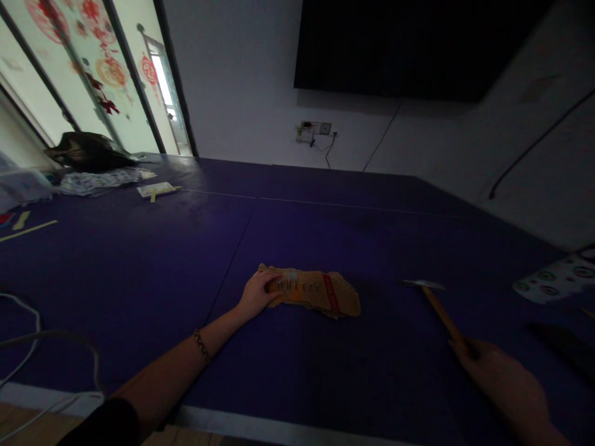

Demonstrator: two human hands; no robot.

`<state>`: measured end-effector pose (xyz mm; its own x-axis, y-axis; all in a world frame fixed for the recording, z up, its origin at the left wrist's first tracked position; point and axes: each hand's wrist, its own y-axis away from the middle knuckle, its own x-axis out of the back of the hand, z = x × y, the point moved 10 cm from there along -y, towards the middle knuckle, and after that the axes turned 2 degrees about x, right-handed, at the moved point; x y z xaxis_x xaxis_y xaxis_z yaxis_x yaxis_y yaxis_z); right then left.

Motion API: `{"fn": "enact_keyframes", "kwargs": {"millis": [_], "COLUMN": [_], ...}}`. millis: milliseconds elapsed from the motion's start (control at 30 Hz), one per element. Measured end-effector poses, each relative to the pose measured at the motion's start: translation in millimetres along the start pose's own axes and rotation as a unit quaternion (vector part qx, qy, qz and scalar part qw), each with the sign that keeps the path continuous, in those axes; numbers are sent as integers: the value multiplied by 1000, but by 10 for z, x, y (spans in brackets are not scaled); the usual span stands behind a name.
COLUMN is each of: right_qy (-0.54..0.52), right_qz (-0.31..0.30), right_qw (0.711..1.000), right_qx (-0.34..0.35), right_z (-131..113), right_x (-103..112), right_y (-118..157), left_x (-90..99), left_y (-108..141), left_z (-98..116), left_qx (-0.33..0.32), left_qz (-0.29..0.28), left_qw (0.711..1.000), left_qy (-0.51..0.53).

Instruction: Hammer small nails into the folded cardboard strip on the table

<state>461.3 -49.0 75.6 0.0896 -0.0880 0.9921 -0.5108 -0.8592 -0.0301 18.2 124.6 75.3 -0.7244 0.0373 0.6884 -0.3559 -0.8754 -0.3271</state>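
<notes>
A brown paper-like packet point(310, 290) with dark lettering and a red band lies flat on the dark blue table point(353, 371). My left hand point(260, 290) is at its left end, the fingers curled over its edge and the thumb along the near side. To the right, my right hand point(504, 381) is wrapped round the wooden handle of a small hammer point(439, 310). The hammer's metal head points away from me, to the right of the packet and apart from it. Part of the right hand's fingers is in shadow.
White cables point(35, 334) lie at the left front. A black bag point(90, 152), plastic wrapping point(100, 181) and a small white tray point(157, 189) sit at the back left. A patterned power strip-like object point(553, 280) and a dark flat object point(562, 347) are at the right.
</notes>
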Motion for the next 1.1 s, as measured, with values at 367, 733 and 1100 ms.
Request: {"fn": "enact_keyframes", "kwargs": {"millis": [367, 733, 1100], "right_qy": [113, -142, -193], "right_qz": [8, 98, 83], "right_qw": [993, 876, 871], "right_qx": [32, 450, 443], "right_z": [-351, -2741, -2695], "right_x": [16, 4, -282], "right_y": [60, 425, 368], "left_x": [25, -152, -169], "left_y": [-72, -163, -153], "left_z": [101, -86, -47], "left_qx": [5, 32, 31], "left_qz": [-20, -37, -24], "left_qw": [998, 992, 996], "left_qy": [58, 117, 79]}}
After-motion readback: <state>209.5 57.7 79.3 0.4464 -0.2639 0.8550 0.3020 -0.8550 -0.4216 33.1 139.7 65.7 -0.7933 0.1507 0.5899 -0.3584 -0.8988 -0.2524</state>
